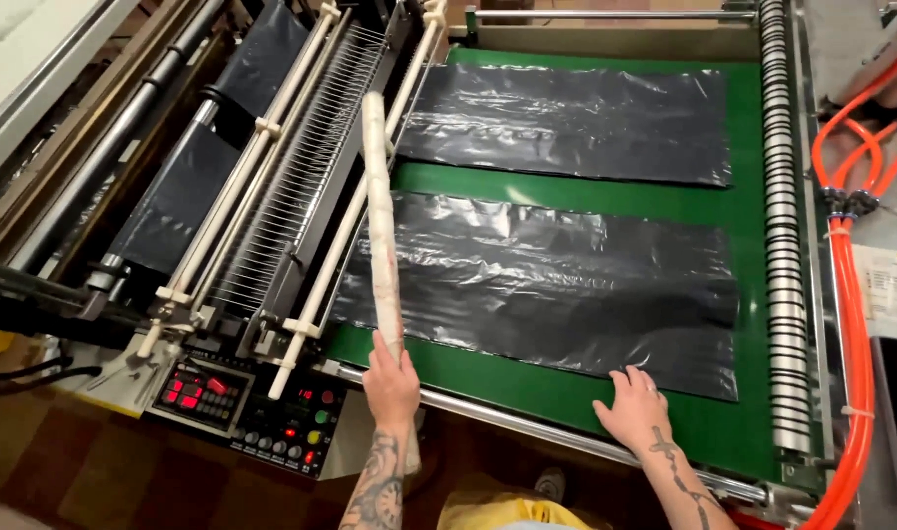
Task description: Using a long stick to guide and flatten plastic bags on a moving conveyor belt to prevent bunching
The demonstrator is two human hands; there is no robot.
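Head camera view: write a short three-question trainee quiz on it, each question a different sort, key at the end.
1. True or false: the left hand grips the lower end of a long pale wrapped rod.
2. Multiple choice: the right hand rests on A) the control panel, B) the near edge of the green belt, by the nearer black plastic sheet, C) the orange hoses.
3. Fill in: how many black sheets lie on the belt? (The farther black sheet counts.)

Key: 1 true; 2 B; 3 two.
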